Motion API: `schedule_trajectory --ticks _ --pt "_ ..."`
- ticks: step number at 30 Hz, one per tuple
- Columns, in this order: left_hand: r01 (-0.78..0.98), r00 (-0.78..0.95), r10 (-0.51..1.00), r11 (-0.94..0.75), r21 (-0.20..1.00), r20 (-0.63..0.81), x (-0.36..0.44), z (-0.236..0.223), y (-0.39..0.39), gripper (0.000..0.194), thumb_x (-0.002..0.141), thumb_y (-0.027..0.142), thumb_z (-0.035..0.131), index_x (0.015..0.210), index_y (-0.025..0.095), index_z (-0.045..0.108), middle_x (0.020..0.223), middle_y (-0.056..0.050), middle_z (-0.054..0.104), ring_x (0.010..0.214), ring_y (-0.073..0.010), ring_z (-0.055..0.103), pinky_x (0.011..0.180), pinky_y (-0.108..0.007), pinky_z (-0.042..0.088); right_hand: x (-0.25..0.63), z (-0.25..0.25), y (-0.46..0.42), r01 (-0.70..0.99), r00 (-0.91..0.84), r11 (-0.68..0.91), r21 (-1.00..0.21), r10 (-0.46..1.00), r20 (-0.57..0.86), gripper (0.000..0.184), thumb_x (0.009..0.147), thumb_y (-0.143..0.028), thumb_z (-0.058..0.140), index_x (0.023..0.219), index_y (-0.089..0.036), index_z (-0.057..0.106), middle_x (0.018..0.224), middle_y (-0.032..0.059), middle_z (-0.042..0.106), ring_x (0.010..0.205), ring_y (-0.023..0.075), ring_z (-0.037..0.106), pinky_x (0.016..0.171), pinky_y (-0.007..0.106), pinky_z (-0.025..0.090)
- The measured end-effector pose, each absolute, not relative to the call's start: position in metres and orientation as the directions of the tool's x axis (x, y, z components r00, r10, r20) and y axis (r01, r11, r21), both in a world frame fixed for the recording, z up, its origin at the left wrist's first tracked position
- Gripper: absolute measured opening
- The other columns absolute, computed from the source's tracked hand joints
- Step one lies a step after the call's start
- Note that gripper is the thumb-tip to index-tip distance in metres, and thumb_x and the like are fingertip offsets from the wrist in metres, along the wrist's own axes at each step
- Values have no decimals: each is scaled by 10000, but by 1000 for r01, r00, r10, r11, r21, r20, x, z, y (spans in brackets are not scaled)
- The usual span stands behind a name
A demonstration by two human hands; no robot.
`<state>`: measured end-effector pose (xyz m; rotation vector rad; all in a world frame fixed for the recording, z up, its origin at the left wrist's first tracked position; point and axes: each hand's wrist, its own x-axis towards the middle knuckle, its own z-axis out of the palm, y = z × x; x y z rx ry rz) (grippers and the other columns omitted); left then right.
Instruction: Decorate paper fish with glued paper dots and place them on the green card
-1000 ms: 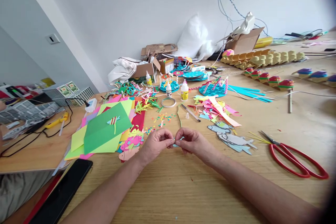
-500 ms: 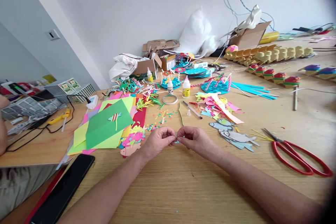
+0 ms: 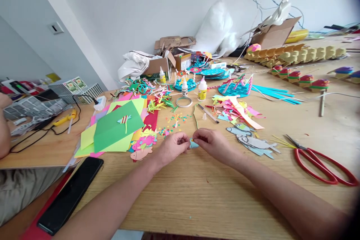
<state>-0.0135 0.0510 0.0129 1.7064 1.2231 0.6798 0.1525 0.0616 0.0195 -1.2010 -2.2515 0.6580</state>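
Note:
Between my two hands, just above the table, is a small light-blue paper piece (image 3: 193, 144), mostly hidden by fingers. My left hand (image 3: 174, 146) pinches its left end, thumb against fingertips. At its upper right, the closed fingertips of my right hand (image 3: 210, 141) press on it. A green strip (image 3: 196, 116) lies just beyond my hands, beside a pen (image 3: 208, 114). To the left are cut paper fish (image 3: 143, 143) in pink and yellow; grey and blue paper fish (image 3: 253, 142) lie right of my right hand. Tiny colored paper dots (image 3: 177, 120) are scattered ahead.
Red-handled scissors (image 3: 323, 163) lie at right. Glue bottles (image 3: 202, 90) and a tape roll (image 3: 183, 101) stand ahead. Colored paper sheets (image 3: 112, 131) are stacked left, near a black phone (image 3: 71, 195). Paper scraps (image 3: 236, 108) lie beyond the grey fish. Another person's arm (image 3: 4, 127) shows at far left.
My fingertips have moved slightly apart, and more of the light-blue paper piece shows between them. The whole view has shifted a little, showing the table's near edge.

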Motion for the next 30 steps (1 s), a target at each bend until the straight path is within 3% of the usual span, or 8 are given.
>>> schedule_trajectory --ticks 4,6,9,15,30 --pt "677 461 879 -438 592 123 -21 21 50 122 714 91 445 678 153 544 644 4 540 617 -112 498 585 -219 386 158 30 75 680 -621 600 -423 777 104 170 747 -141 437 710 -163 602 729 33 589 652 111 509 581 201 346" --pt "677 565 803 -583 449 191 -25 20 48 159 737 71 428 723 157 561 726 -18 559 703 -133 510 657 -241 398 156 35 80 710 -654 622 -330 756 17 174 751 -151 445 721 -170 616 759 41 597 673 118 520 569 199 336" --pt "639 641 724 -688 343 257 -31 9 46 181 793 108 399 823 159 570 835 -51 575 816 -160 512 743 -277 409 149 35 85 704 -698 667 -242 713 -63 189 761 -159 438 733 -175 625 788 47 606 704 124 535 578 196 333" --pt "630 657 681 -731 260 322 -36 -14 46 209 816 118 378 888 143 572 884 -69 595 873 -179 513 786 -318 414 139 23 96 670 -743 731 -132 660 -113 175 751 -169 448 782 -196 619 807 42 611 718 138 545 567 213 317" --pt "640 672 666 -742 199 323 -34 -13 44 236 796 91 369 913 143 568 902 -79 586 869 -195 523 769 -340 421 129 36 94 699 -691 715 5 677 -253 220 692 -84 460 786 -174 637 814 64 633 721 167 578 520 230 306"
